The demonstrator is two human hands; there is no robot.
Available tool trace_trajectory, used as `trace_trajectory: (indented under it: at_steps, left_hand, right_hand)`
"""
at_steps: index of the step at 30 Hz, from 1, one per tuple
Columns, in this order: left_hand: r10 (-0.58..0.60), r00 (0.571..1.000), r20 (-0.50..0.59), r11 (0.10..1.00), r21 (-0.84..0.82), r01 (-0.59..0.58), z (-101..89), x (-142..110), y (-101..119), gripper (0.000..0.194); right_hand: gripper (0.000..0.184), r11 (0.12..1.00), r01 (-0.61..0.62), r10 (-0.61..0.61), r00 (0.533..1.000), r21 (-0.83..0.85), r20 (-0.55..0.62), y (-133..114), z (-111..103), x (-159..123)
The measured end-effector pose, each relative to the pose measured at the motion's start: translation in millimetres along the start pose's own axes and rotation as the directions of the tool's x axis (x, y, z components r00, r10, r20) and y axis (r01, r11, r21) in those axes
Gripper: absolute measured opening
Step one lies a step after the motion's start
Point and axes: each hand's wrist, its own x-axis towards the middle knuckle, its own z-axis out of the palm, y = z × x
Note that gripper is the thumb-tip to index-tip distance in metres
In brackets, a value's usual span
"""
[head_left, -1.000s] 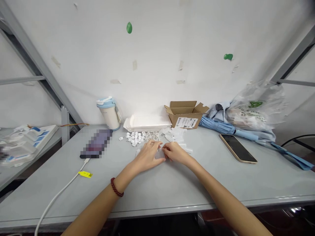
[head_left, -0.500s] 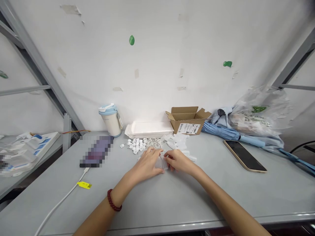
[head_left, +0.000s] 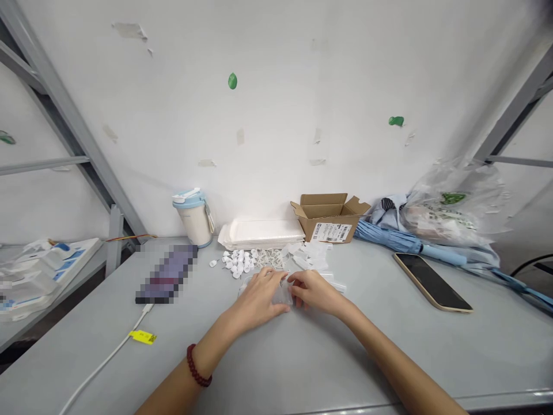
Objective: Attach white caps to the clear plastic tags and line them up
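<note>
Clear plastic piece (head_left: pixel 282 294) sits low over the worktop (head_left: pixel 298 363), between the hands: the left hand (head_left: pixel 259 298) arches across its left side, the right hand (head_left: pixel 316 293) bends its fingers at its right edge; whether either grips is unclear. Handling looks unfinished; loose white pieces (head_left: pixel 239 262) and translucent pieces (head_left: pixel 313 253) lie beyond, apparently unused. What is completed, I cannot tell.

Between my forearms, the grey table (head_left: pixel 285 363) gives me room to draw back. My right hand (head_left: pixel 317 293) could slide outward until the phone (head_left: pixel 432 280); my left hand (head_left: pixel 258 300), as far as the white cable (head_left: pixel 103 364). Straight ahead, small white parts (head_left: pixel 238 263), a white stack (head_left: pixel 263 232) and the cardboard box (head_left: pixel 332 227) block me.
</note>
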Motion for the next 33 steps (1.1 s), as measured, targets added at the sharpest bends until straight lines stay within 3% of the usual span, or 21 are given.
trace_trajectory:
  at_steps: [8, 17, 21, 25, 27, 33]
  left_hand:
    - [-0.001, 0.999, -0.037, 0.999, 0.039, 0.002, 0.9, 2, 3, 0.044]
    - [0.005, 1.000, -0.008, 1.000, 0.025, -0.005, 1.6, 0, 4, 0.050]
    - [0.021, 0.992, -0.126, 1.000, 0.003, -0.021, -2.8, 2, -5, 0.049]
    - [-0.025, 0.940, -0.341, 0.999, 0.035, 0.039, -12.3, 8, -24, 0.027]
    - [-0.021, 0.917, -0.399, 0.995, 0.078, 0.056, -15.6, 11, -34, 0.026]
    - [0.011, 0.943, -0.333, 0.977, 0.203, 0.060, -15.2, 18, -43, 0.030]
  right_hand:
    - [0.011, 1.000, -0.011, 0.011, 1.000, -0.005, -0.009, -5, -1, -3]
    - [0.011, 1.000, 0.001, -0.001, 1.000, -0.024, -0.005, -2, 0, -1]
    - [0.013, 0.995, -0.034, 0.029, 0.998, -0.091, -0.059, -6, -8, -4]
    - [0.012, 0.974, -0.107, 0.071, 0.982, -0.200, -0.177, -7, -24, -8]
    - [0.007, 0.961, -0.124, 0.077, 0.979, -0.249, -0.189, -5, -33, -11]
    - [0.006, 0.922, -0.210, 0.205, 0.978, -0.324, -0.050, -2, -45, -19]
